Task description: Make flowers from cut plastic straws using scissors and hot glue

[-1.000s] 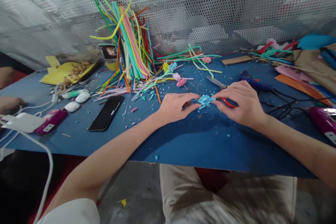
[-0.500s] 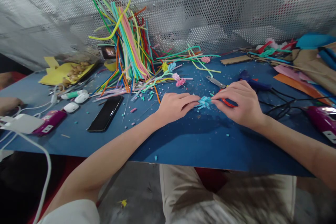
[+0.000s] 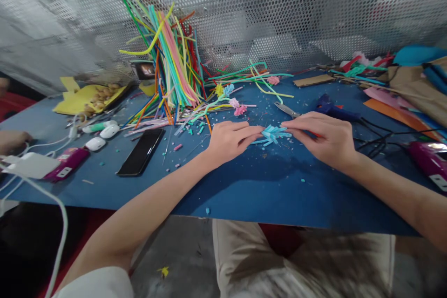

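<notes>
Fingers of both your hands now meet over the little bundle of light-blue pipe-cleaner pieces, which lies on the blue table at its middle, between your hands. A second ago your right hand was humped up, knuckles high, and the red handle under it showed plainly. Now that hand has flattened and lowered, fingers stretched left along the table, so only a sliver of red peeks from beneath it. Your left hand has hardly moved: it lies half curled, fingertips touching the left end of the bundle. The bundle itself looks more fanned out than it did, with strands poking left and right.

From the flatter right hand and the wider spread, you seem to be pressing and arranging the pieces rather than lifting them; neither hand is closed around anything that I can see, and whether the right fingertips pinch a strand I cannot tell.

Just beyond the bundle lie the metal jaws of the pliers. Farther left stands the tall sheaf of coloured pipe cleaners, and the black phone lies well to the left. At the far left edge another person's hand rests on the table.
</notes>
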{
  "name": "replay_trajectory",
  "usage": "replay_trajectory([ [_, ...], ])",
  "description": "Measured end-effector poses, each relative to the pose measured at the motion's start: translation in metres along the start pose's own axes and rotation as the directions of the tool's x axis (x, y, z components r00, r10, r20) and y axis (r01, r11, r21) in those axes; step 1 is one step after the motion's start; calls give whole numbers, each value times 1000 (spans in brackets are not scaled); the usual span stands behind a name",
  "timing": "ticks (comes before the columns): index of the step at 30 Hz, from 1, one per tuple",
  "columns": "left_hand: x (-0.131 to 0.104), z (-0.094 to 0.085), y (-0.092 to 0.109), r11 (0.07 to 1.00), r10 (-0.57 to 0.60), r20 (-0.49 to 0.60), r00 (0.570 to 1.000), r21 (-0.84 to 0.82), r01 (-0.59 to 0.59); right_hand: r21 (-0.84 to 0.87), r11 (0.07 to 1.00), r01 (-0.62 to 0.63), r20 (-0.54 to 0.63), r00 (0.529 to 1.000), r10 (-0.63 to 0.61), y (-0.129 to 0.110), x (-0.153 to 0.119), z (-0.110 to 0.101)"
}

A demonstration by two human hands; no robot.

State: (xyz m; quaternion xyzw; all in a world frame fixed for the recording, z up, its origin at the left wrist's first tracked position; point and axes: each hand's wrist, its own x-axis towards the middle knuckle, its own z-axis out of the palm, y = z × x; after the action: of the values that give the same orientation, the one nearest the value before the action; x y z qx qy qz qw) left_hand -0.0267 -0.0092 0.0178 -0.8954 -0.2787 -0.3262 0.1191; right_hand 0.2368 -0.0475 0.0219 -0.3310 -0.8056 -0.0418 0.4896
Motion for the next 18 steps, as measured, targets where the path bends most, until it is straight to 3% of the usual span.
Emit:
replay_trajectory([
  [5,0,-1,0,1000,10,-1,1000,26,-10,23,997,74,4,997,-74,2,1,-1],
  [12,1,-2,0,999,29,-39,999,30,-28,6,998,57,-65,996,-57,-1,2,-6],
  [14,0,-2,-1,999,40,-49,998,25,-38,-8,995,95,-102,990,-95,-2,1,-9],
  [18,-2,-2,-2,999,47,-39,998,12,-47,-108,975,195,-58,978,-202,-3,1,-14],
])
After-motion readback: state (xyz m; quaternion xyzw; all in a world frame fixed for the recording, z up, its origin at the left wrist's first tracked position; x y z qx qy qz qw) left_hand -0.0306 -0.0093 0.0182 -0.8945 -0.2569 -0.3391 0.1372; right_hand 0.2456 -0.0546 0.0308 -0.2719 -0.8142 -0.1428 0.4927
